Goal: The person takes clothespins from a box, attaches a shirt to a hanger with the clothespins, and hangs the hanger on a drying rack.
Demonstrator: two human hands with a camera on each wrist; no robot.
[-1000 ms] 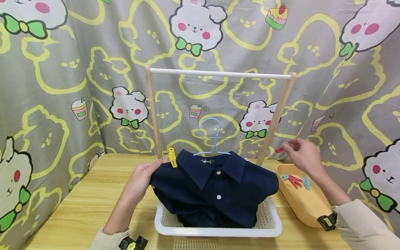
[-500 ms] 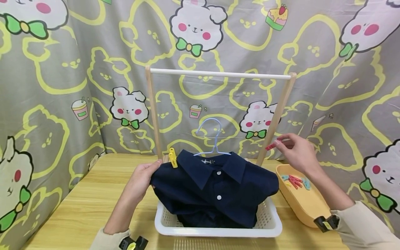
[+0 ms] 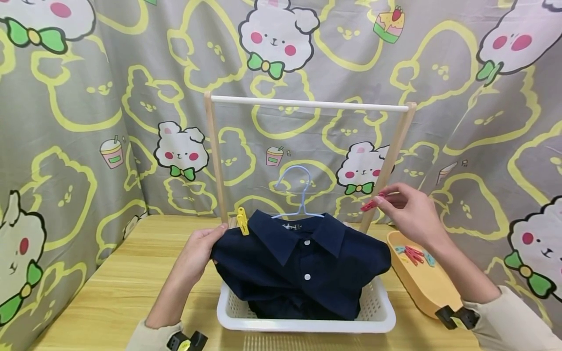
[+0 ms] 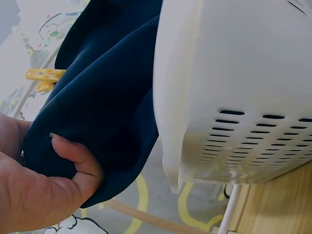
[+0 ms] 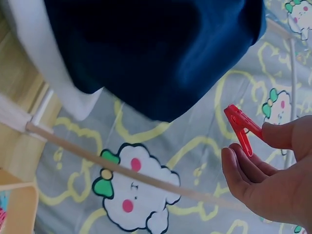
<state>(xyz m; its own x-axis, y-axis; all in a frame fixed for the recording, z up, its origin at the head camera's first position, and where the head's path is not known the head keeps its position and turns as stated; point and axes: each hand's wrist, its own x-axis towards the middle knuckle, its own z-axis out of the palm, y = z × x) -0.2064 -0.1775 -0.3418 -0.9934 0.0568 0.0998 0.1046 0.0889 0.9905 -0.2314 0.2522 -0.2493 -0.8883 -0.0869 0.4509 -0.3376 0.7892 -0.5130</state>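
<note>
A dark navy collared shirt (image 3: 281, 273) with white buttons is on a blue hanger (image 3: 304, 195), its lower part bunched in a white basket (image 3: 307, 325). My left hand (image 3: 199, 251) grips the shirt's left-side shoulder; the left wrist view shows the fingers curled round the cloth (image 4: 97, 112). Beside the collar, a yellow clothespin (image 3: 243, 222) is clipped on that shoulder. Up and to the right of the shirt's other shoulder, my right hand (image 3: 410, 212) pinches a red clothespin (image 5: 241, 127) between thumb and fingers, apart from the cloth.
A wooden rack with a white rail (image 3: 307, 103) stands behind the basket. On the right, an orange tray (image 3: 432, 287) holds several red and blue clothespins (image 3: 413, 255). Everything stands on a wooden table (image 3: 110, 278), with a patterned curtain (image 3: 281, 48) behind and at the sides.
My right hand has moved left from above the orange tray, carrying the red clothespin toward the shirt's right-side shoulder. The left hand and the shirt have stayed in place.
</note>
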